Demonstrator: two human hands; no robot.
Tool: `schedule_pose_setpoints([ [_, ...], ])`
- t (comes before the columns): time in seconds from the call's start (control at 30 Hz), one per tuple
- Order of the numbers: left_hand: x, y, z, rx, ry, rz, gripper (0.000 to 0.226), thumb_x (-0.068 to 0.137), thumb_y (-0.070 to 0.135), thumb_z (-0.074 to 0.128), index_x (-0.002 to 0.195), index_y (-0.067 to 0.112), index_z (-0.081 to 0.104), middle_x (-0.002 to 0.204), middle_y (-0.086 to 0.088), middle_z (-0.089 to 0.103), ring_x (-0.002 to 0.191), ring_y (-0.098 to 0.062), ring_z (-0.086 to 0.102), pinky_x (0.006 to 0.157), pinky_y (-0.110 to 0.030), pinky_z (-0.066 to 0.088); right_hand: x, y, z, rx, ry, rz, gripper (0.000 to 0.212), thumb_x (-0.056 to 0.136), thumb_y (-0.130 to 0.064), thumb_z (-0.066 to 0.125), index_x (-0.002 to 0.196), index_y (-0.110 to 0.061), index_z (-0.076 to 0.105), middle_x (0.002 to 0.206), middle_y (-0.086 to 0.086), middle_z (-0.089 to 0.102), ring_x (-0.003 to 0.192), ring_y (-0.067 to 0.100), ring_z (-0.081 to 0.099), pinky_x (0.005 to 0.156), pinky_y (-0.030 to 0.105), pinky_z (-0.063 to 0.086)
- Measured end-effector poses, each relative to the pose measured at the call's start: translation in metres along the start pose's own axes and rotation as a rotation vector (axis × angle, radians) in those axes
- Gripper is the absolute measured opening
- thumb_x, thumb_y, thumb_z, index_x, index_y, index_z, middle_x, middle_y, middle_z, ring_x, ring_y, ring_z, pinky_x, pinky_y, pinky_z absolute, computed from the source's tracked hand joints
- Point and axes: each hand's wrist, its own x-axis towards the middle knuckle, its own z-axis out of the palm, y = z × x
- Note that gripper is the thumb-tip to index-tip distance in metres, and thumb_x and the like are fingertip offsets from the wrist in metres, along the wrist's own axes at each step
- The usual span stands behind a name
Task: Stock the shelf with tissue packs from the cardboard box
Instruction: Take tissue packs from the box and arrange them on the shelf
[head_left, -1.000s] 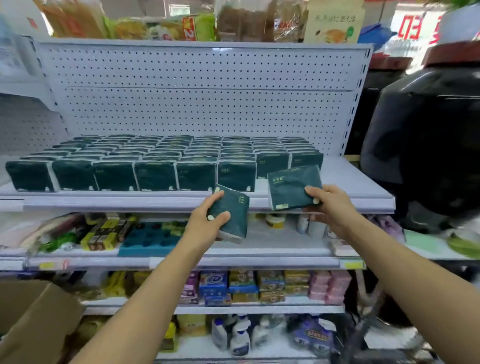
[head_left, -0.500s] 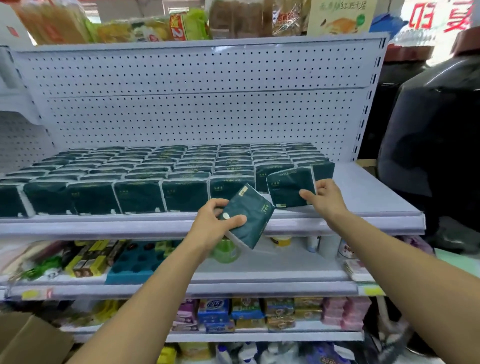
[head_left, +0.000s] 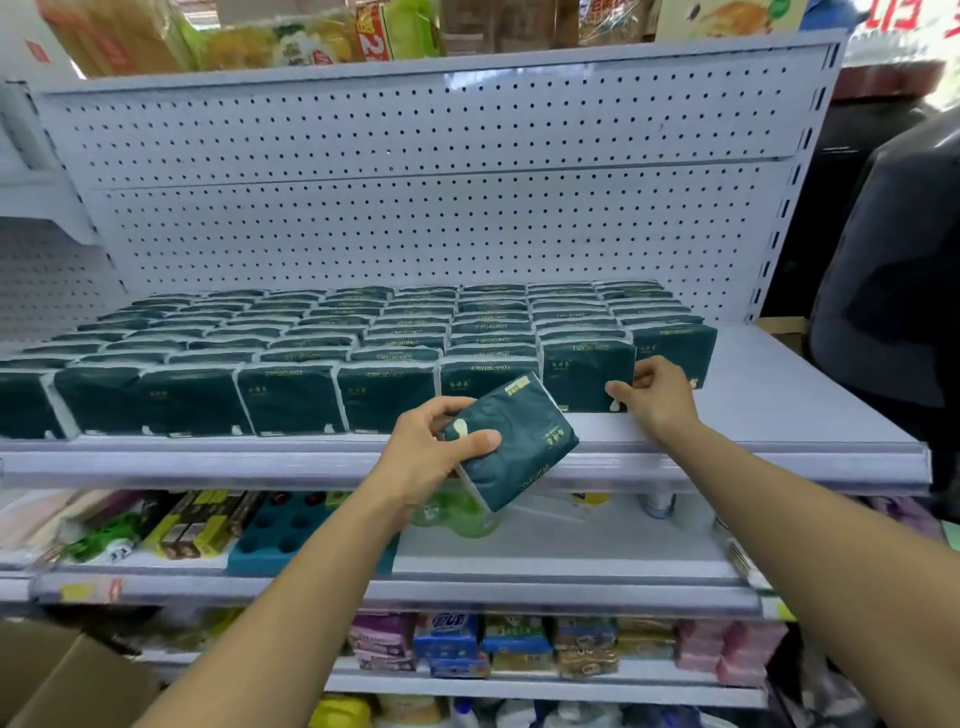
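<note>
Here, at a white metal shelf (head_left: 779, 415) backed by pegboard, the person's left hand (head_left: 431, 457) grips a dark green, soft plastic-wrapped tissue pack (head_left: 514, 441), thumb across its front face and fingers curled behind. The pack is tilted, held in the air just in front of the shelf's front lip, its glossy wrap creased and printed with a small pale mark and gold lettering. The right hand (head_left: 657, 397) rests against the front of the rows, its fingers curled at the right edge of another dark green pack standing upright on the shelf (head_left: 587, 376), pinching that edge where a white seam shows.

The rows of matching green packs (head_left: 311, 353) fill most of the shelf from the left, packed side by side and several deep, their tops forming a rippled, slightly shiny field. To the right of the hand the shelf's smooth grey-white deck lies bare up to the end. The perforated white back panel (head_left: 415, 208) rises behind.

Below, a lower shelf holds a teal moulded tray with round hollows (head_left: 291, 530) and yellow-and-brown boxes (head_left: 192, 525). Lower still sit small stacked packets in purple, blue and pink (head_left: 519, 639). A brown cardboard box flap (head_left: 67, 675) shows at the bottom left corner.
</note>
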Motion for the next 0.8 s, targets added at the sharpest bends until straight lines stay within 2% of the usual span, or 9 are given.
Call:
schedule_pose_setpoints([
  [0.13,-0.001,0.003,0.0,0.012,-0.011,0.011,0.034,0.078,0.007,0.08,0.11,0.016,0.068,0.094,0.0,0.074,0.074,-0.005,0.071,0.059,-0.02,0.053,-0.012,-0.004,-0.005,-0.04,0.052,-0.012,0.05,0.089,-0.033,0.069,0.125,-0.012,0.043,0.116,0.007,0.055,0.099,0.024,0.057,0.085,0.039,0.048],
  [0.23,0.0,0.004,0.005,0.147,-0.063,0.041,0.035,0.076,0.015,0.083,0.108,0.024,0.071,0.096,-0.01,0.07,0.075,-0.009,0.068,0.064,-0.024,0.056,-0.036,-0.019,-0.021,-0.05,0.155,-0.247,0.042,0.092,-0.043,0.059,0.125,-0.02,0.046,0.112,-0.001,0.054,0.096,0.017,0.054,0.077,0.034,0.046],
  [0.27,0.001,0.006,0.009,0.243,-0.098,0.048,0.039,0.074,0.02,0.085,0.109,0.029,0.07,0.092,-0.013,0.068,0.077,-0.013,0.066,0.068,-0.025,0.057,-0.045,-0.028,-0.028,-0.023,0.063,-0.348,0.038,0.092,-0.045,0.059,0.123,-0.022,0.052,0.105,-0.005,0.056,0.092,0.012,0.054,0.076,0.029,0.046],
  [0.37,0.003,0.012,0.029,0.321,-0.156,0.05,0.053,0.07,0.024,0.088,0.116,0.027,0.061,0.097,-0.005,0.07,0.087,-0.019,0.069,0.075,-0.028,0.058,-0.069,-0.056,-0.046,-0.061,-0.503,-0.465,0.038,0.085,-0.045,0.07,0.118,-0.025,0.067,0.101,-0.014,0.067,0.093,-0.005,0.059,0.076,0.012,0.043],
  [0.4,0.004,0.015,0.036,0.29,-0.138,0.061,0.056,0.069,0.024,0.088,0.116,0.024,0.058,0.1,-0.004,0.071,0.089,-0.018,0.07,0.075,-0.029,0.058,-0.075,-0.06,-0.05,-0.111,-0.643,-0.449,0.039,0.081,-0.044,0.074,0.116,-0.027,0.069,0.101,-0.013,0.07,0.094,-0.003,0.061,0.077,0.015,0.046],
  [0.47,0.005,0.021,0.049,0.211,-0.07,0.086,0.056,0.072,0.025,0.087,0.116,0.02,0.053,0.104,-0.002,0.069,0.091,-0.017,0.069,0.074,-0.028,0.057,-0.08,-0.06,-0.058,-0.14,-0.728,-0.41,0.032,0.077,-0.038,0.081,0.104,-0.024,0.072,0.095,-0.004,0.072,0.087,0.009,0.065,0.08,0.029,0.051],
  [0.57,0.002,0.026,0.061,0.089,0.019,0.087,0.062,0.076,0.035,0.082,0.125,0.019,0.047,0.11,0.0,0.066,0.094,-0.013,0.066,0.079,-0.025,0.053,-0.083,-0.051,-0.07,0.077,-0.569,-0.333,0.025,0.079,-0.022,0.081,0.097,-0.012,0.066,0.096,0.013,0.069,0.085,0.024,0.065,0.079,0.037,0.053],
  [0.67,-0.001,0.023,0.068,0.071,-0.04,0.032,0.085,0.064,0.048,0.086,0.133,0.021,0.044,0.117,-0.001,0.064,0.105,-0.018,0.065,0.095,-0.04,0.053,-0.091,-0.04,-0.075,0.448,-0.532,-0.103,0.033,0.085,-0.01,0.072,0.115,-0.01,0.057,0.11,0.014,0.07,0.099,0.025,0.069,0.086,0.04,0.058],
  [0.8,-0.003,0.02,0.08,0.119,-0.161,0.027,0.05,0.082,0.024,0.079,0.125,0.018,0.055,0.116,-0.011,0.067,0.103,-0.028,0.067,0.086,-0.04,0.059,-0.094,-0.027,-0.079,0.556,-0.571,-0.011,0.05,0.081,-0.008,0.075,0.126,-0.014,0.054,0.12,0.007,0.068,0.107,0.026,0.068,0.09,0.046,0.056],
])
